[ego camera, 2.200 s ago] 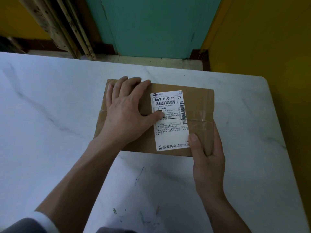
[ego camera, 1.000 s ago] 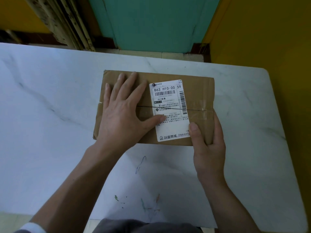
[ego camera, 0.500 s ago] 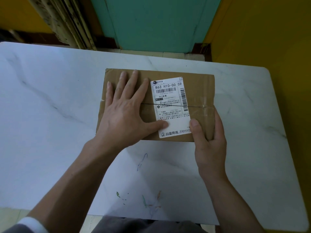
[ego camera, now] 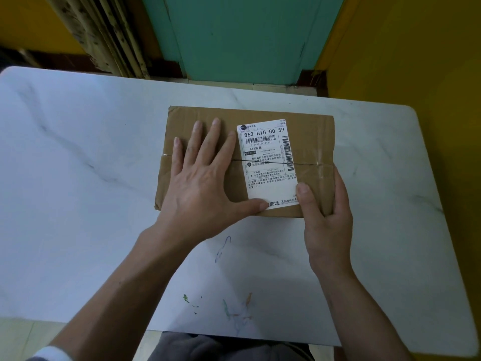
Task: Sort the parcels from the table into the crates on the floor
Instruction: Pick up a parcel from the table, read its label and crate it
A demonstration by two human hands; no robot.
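Left hand [ego camera: 201,183] lay flat, fingers spread, on the parcel [ego camera: 309,142] at the frame's centre, on the table [ego camera: 78,178]; right hand [ego camera: 325,217] gripped its lower right corner. Lifted by that one corner, the parcel could tip or slip. No crates showed.

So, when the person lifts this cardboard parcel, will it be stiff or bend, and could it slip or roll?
The parcel is probably stiff: it is a flat taped box, only creased at the edges. It should not roll, lying flat on the table. The clear tape near the right hand might be slightly slippery.
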